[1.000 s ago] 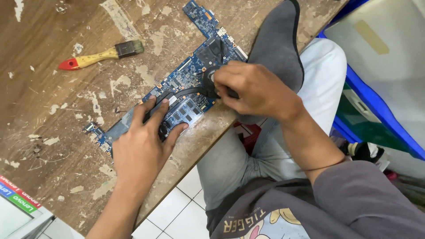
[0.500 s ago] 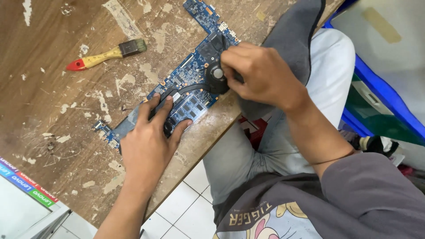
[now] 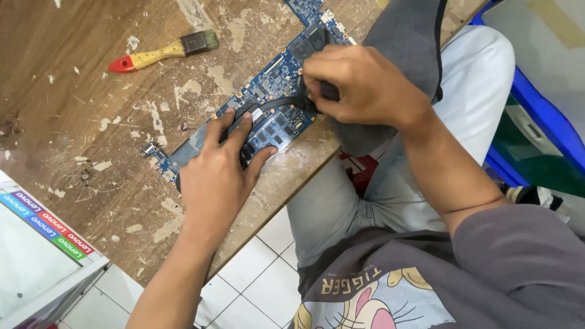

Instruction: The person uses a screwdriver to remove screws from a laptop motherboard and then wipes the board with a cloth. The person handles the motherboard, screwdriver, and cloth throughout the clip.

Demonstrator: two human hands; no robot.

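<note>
Worn wooden bench (image 3: 73,140), scarred with pale flaking patches, over a white tiled floor (image 3: 256,268). At far left, the corner of a white box with a coloured strip (image 3: 42,244); above it on the bench, a small paintbrush with a red and yellow handle (image 3: 161,52), unmoved over the last second. Left hand (image 3: 216,176) lies flat on the near end of the blue laptop motherboard (image 3: 274,91), fingers spread and pressing down, gripping nothing; its pose is much as before. The board lies slantwise at the bench edge, black heat pipe (image 3: 274,103) running across it. Right hand (image 3: 362,85) is curled closed over the dark cooler part at the board's upper end; a second ago it sat lower, beside the round fan, and it has since shifted up and across it. Whether the fingers pinch a tool or the part itself cannot be told, fingertips hidden. Judgement: work has moved to the fan end. A dark grey cloth (image 3: 408,36) drapes over the raised knee at right.
</note>
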